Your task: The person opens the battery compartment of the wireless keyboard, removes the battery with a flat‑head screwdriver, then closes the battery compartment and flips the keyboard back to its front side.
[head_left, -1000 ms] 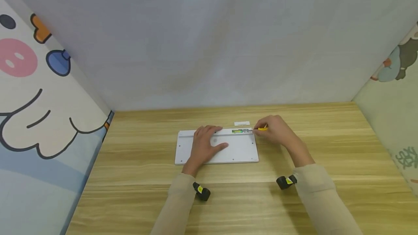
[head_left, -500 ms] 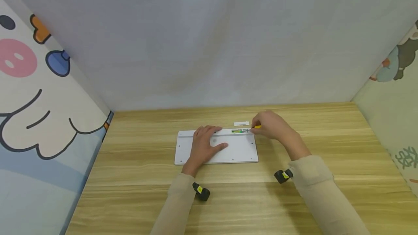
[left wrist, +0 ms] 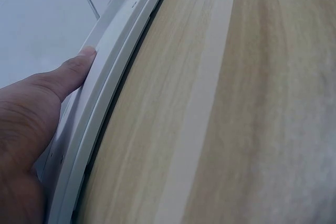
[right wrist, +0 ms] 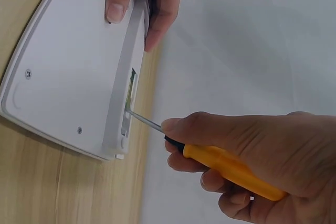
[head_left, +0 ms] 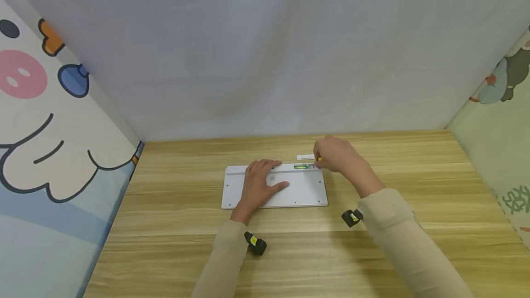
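Observation:
A white keyboard (head_left: 304, 191) lies face down, its screwed underside up and the battery compartment (right wrist: 125, 125) at its far right uncovered. Inside sits a green battery (head_left: 300, 167). My left hand (head_left: 258, 184) rests across the keyboard's left half, thumb on the underside and fingertips at the far edge. With curled fingers, my right hand (right wrist: 262, 140) grips a screwdriver (right wrist: 231, 171) by its yellow handle. The thumb lies near the base of the metal shaft (right wrist: 146, 121), whose tip reaches into the compartment at the battery's end. In the head view that hand hides most of the screwdriver.
A small white cover (head_left: 305, 157) lies on the wooden table (head_left: 182, 243) just behind the keyboard, partly overlapped by the right hand. A pale curtain-like wall (head_left: 265, 59) rises at the table's far edge, with printed panels on both sides.
My right hand has moved left and slightly farther back with the screwdriver, and more of the yellow handle is now hidden. The left hand and keyboard stay in place.

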`<state>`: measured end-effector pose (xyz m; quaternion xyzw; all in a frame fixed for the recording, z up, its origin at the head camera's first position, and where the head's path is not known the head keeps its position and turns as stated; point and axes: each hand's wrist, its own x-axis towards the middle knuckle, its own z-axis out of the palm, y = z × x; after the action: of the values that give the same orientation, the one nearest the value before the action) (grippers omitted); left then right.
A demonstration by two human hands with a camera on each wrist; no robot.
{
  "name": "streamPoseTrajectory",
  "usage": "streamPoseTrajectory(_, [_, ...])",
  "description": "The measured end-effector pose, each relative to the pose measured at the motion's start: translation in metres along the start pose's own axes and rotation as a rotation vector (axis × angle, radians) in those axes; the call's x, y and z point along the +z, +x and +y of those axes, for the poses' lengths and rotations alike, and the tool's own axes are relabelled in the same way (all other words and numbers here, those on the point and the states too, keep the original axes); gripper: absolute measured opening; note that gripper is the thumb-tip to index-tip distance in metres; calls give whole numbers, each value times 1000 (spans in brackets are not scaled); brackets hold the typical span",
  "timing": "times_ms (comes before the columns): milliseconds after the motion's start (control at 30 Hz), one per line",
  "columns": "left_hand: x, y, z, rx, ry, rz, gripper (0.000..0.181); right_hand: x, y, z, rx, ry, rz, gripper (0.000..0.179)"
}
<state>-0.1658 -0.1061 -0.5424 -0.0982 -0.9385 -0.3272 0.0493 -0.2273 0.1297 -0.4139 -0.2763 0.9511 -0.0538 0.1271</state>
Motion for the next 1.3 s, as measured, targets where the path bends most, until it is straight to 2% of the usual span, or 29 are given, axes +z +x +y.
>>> streamPoseTrajectory(200, [0,0,1,-5,-4,-5,62,-6,3,-8,12,-45,-39,10])
streamPoseTrajectory(567, [1,1,-1,-11,7,-15,63,-6,12,-17,12,-128,-42,17])
streamPoseTrajectory(733, [0,1,1,-6,-2,-9,62,-7,13,-16,22,-126,-50,16])
streamPoseTrajectory(967, [-2,2,2,-14,-4,-9,63,-3,11,-3,-18,-68,-10,20])
streamPoseTrajectory(1133, [-2,2,2,-11,4,-9,63,3,10,14,-74,21,33,21])
streamPoseTrajectory(1300, [-2,2,3,-4,-1,-10,63,13,9,30,-80,128,57,16])
